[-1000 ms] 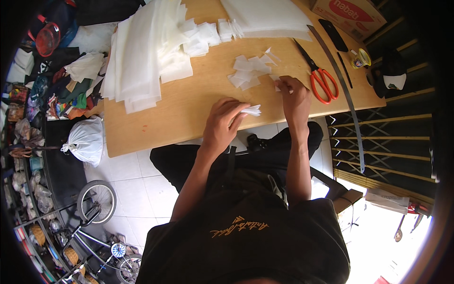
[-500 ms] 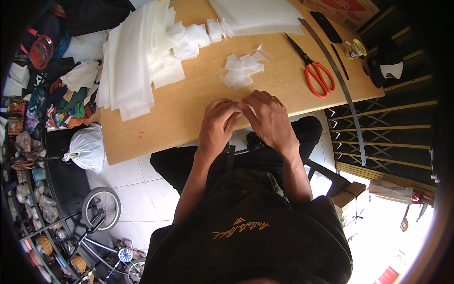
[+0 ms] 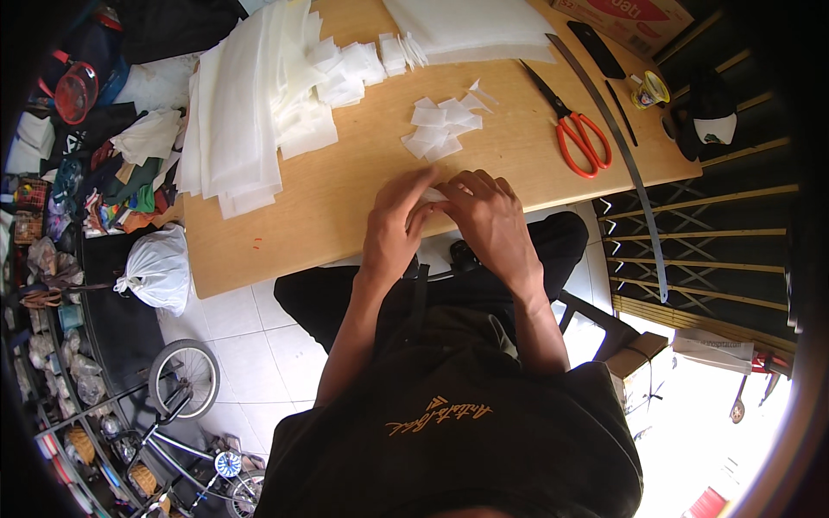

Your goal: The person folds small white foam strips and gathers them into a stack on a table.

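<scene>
At the table's near edge, my left hand (image 3: 392, 231) and my right hand (image 3: 492, 226) meet over a small white sheet piece (image 3: 434, 196). Fingers of both hands pinch it, and they cover most of it. Just beyond my fingertips lies a loose scatter of small translucent white pieces (image 3: 440, 126). Farther off, small stacks of cut white pieces (image 3: 350, 72) sit beside a thick pile of long white strips (image 3: 244, 108) on the left. A large white sheet (image 3: 471, 30) covers part of the far side. Scissors with orange handles (image 3: 585, 147) rest to the right, blades pointing away.
A long metal ruler (image 3: 637, 177) crosses the wooden table's (image 3: 337, 216) right side and juts past its edge. Near it are a black flat case (image 3: 596, 49), a thin black stick (image 3: 621, 114), a yellow cup (image 3: 649, 90) and a cap (image 3: 712, 125). A white sack (image 3: 157, 269) stands left.
My left fingers have lifted and straightened somewhat, and my right hand has shifted slightly nearer to me. More of the white piece shows between them. The things on the table have stayed put.
</scene>
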`<control>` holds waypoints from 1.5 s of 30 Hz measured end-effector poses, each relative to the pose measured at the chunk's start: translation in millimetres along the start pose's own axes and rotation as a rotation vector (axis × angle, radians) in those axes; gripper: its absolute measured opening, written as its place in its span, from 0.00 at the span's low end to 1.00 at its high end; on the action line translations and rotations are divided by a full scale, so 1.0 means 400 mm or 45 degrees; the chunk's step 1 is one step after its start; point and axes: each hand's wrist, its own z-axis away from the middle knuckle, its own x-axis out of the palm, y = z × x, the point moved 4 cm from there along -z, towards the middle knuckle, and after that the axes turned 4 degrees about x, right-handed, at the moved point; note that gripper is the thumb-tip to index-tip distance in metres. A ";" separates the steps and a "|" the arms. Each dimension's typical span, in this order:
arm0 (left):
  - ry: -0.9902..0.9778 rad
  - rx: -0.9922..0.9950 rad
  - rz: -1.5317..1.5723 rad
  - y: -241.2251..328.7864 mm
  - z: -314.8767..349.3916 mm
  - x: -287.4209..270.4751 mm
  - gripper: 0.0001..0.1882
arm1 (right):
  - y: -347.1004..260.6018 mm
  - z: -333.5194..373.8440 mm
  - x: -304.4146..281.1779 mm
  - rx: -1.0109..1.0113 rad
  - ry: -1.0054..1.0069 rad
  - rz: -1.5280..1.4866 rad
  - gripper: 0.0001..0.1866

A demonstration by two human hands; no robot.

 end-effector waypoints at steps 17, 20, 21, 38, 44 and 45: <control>-0.005 0.239 -0.087 -0.019 0.026 0.016 0.28 | 0.033 0.071 0.062 -0.083 0.450 -0.095 0.22; -0.011 0.219 -0.033 -0.026 0.029 0.017 0.28 | 0.042 0.069 0.066 -0.138 0.446 -0.113 0.21; -0.009 0.228 -0.021 -0.025 0.027 0.017 0.27 | 0.043 0.069 0.068 -0.151 0.450 -0.121 0.21; 0.030 0.284 -0.161 -0.004 0.017 0.011 0.19 | 0.153 -0.219 0.092 0.097 0.239 -0.026 0.18; 0.015 0.248 -0.086 -0.007 0.014 0.007 0.20 | 0.171 -0.223 0.104 0.218 0.310 -0.044 0.11; 0.007 0.239 -0.078 -0.007 0.015 0.008 0.20 | 0.169 -0.217 0.101 0.209 0.316 -0.077 0.10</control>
